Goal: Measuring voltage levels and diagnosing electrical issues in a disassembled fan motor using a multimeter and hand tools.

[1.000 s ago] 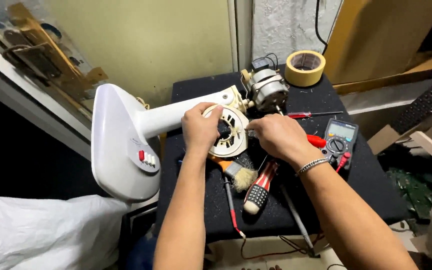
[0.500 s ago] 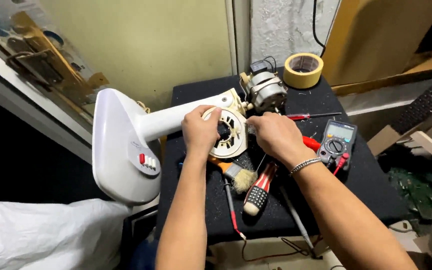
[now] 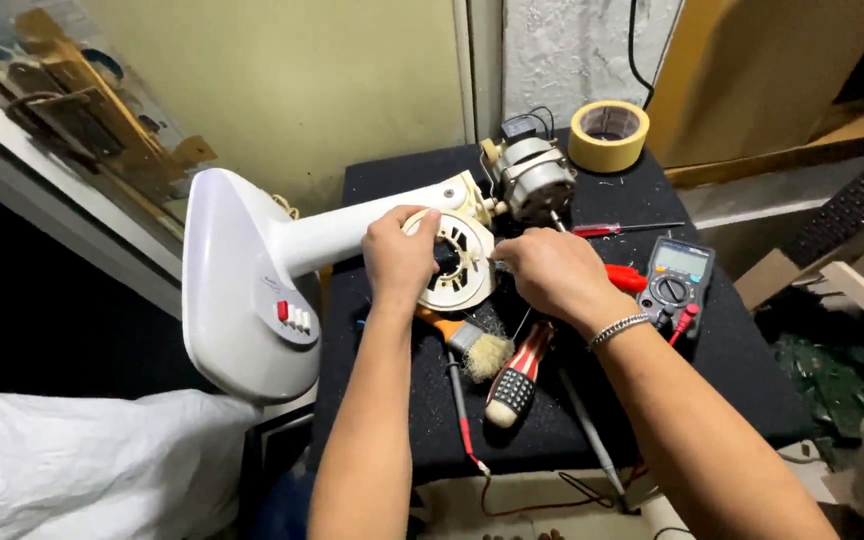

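Observation:
A white fan stand [image 3: 252, 290] lies on its side over the left edge of a small black table [image 3: 742, 380]. My left hand [image 3: 399, 255] grips a round cream slotted motor cover [image 3: 462, 270] at the top of the stand's neck. My right hand [image 3: 549, 275], with a metal bracelet on the wrist, presses against the cover's right side; whatever its fingers pinch is hidden. A bare fan motor [image 3: 535, 180] with a shaft sits just behind the cover.
On the table lie a paintbrush [image 3: 472, 345], a red-and-white striped screwdriver [image 3: 517, 375], a thin red screwdriver [image 3: 622, 229], a multimeter [image 3: 677, 280] with probe leads, and a roll of yellow tape [image 3: 607, 135]. A white sack [image 3: 82, 460] lies lower left.
Both hands stay on the round cover; they shifted only slightly as the view moved.

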